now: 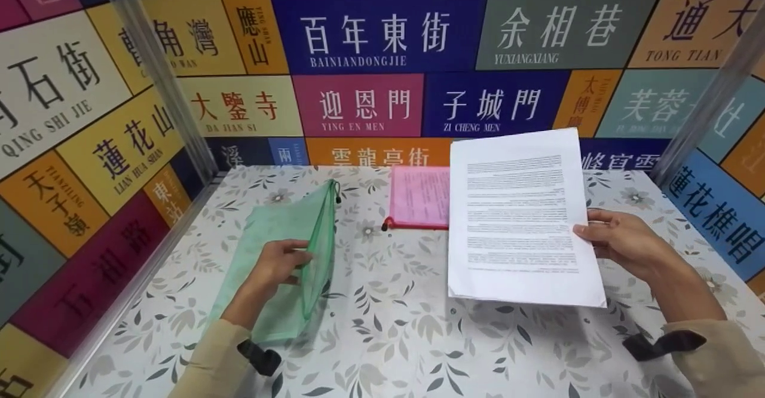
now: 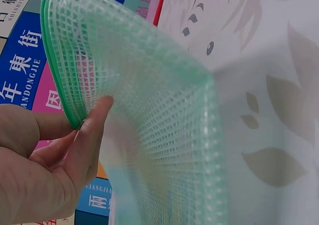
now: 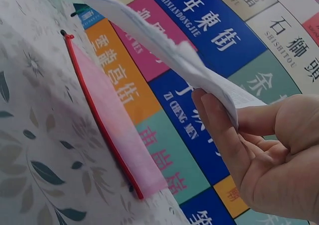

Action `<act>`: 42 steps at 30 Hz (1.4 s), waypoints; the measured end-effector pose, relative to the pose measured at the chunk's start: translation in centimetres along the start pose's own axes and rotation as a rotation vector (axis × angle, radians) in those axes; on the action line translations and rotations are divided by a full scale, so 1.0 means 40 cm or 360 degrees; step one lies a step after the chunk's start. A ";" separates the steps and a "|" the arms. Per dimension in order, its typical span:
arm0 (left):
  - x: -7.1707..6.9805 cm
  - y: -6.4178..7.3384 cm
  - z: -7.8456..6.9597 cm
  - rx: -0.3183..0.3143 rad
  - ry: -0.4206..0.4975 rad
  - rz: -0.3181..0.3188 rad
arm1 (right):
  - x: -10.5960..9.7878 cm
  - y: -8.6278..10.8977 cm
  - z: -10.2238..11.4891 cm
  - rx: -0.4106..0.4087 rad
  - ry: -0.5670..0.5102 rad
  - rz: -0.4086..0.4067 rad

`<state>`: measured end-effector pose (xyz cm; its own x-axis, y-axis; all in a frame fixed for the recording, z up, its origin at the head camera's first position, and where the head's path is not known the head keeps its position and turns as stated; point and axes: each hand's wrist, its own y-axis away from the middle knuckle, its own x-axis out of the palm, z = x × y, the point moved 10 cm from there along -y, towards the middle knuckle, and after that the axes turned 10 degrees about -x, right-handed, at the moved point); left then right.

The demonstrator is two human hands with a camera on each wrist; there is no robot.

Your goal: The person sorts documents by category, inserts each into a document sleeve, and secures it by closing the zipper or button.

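On the left, a green mesh zipper pouch (image 1: 272,224) has its long zippered side spread apart. My left hand (image 1: 281,269) pinches one edge of that opening between thumb and fingers; in the left wrist view the fingers grip the green zipper edge (image 2: 60,93). My right hand (image 1: 624,239) holds a stack of printed paper (image 1: 517,224) by its right edge, thumb on the front and fingers behind. The stack is raised above the table, its printed side toward the head camera. The right wrist view shows the paper (image 3: 164,46) bending slightly away from the fingers.
A pink zipper pouch (image 1: 418,198) with a red zipper and printed sheets showing through lies at the back, partly hidden by the paper. The table (image 1: 388,326) has a leaf-patterned cover. Colourful sign panels (image 1: 382,30) stand behind, with clear posts (image 1: 173,87) at the corners.
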<state>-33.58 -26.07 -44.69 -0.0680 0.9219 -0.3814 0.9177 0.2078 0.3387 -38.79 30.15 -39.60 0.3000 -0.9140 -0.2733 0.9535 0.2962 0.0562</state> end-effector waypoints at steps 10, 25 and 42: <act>0.021 0.007 -0.007 -0.0019 0.0021 0.0027 | 0.100 -0.023 0.043 -0.0099 -0.0169 0.0119; 0.054 0.019 -0.013 -0.0003 0.0048 0.0069 | 0.268 -0.067 0.094 -0.0157 -0.0453 0.0250; 0.110 0.041 -0.025 -0.0024 0.0135 0.0118 | 0.413 -0.091 0.089 -0.0180 -0.0612 0.0435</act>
<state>-32.77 -21.35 -44.94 -0.0337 0.9591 -0.2812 0.9155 0.1425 0.3762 -37.20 12.96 -40.89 0.5486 -0.8284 0.1128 0.8354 0.5486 -0.0338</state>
